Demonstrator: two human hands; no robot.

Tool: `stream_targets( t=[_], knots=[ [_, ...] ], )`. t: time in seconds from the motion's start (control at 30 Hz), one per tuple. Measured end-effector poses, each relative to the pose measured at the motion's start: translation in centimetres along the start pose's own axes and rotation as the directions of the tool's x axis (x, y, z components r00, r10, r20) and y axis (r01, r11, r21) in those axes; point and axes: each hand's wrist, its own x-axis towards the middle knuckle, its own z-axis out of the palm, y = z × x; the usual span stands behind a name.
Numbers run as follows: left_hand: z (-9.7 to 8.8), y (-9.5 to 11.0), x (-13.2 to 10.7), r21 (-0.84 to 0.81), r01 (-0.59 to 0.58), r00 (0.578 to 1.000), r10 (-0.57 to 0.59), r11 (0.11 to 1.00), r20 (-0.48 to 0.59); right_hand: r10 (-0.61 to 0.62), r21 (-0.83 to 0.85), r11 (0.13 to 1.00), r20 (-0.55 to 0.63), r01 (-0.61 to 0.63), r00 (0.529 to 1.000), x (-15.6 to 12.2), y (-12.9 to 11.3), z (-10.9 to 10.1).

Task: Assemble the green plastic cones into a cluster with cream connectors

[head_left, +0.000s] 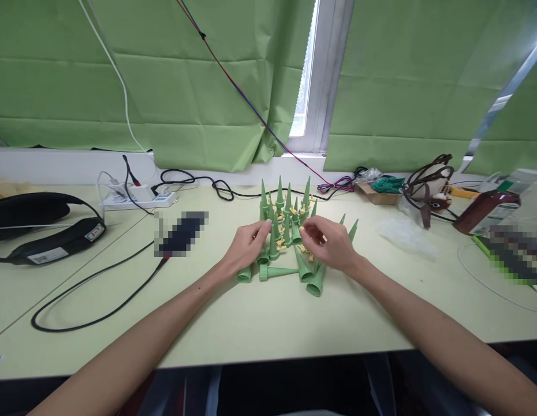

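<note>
Slim green plastic cones [274,248] cluster right of the white plastic power strip [163,200], likely light, stiff, best held by wide bases; left hand [246,244] and right hand [332,241] curl beside them, grips unclear.

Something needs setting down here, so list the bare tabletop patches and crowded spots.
Bare tabletop shows in front of the lying green plastic spikes, between the left forearm and looped black cable, and between the right forearm and crumpled plastic bag. Crowded: between left hand and right hand, where spikes and small yellow pieces cluster.
</note>
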Motion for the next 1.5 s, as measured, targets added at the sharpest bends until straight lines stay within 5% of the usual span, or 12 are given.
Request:
stream_targets(
  t=[0.33, 0.7, 1.5],
  knots=[
    [-0.4, -0.3, 0.5, 0.177, -0.159, 0.978, 0.13, 0.971, 0.165, 0.056, 0.109, 0.992, 0.055, -0.062, 0.997, -0.3, -0.6, 0.3],
    [-0.5, -0.7, 0.5, 0.137, -0.151, 0.945, 0.102, 0.979, 0.311, 0.063, 0.132, 0.988, 0.086, -0.074, 0.994, -0.8, -0.5, 1.4],
    [-0.3, -0.6, 0.3, 0.136, -0.196, 0.925, 0.137, 0.971, 0.353, 0.154, 0.153, 0.973, 0.142, -0.176, 0.978, -0.9, -0.9, 1.5]
  ],
)
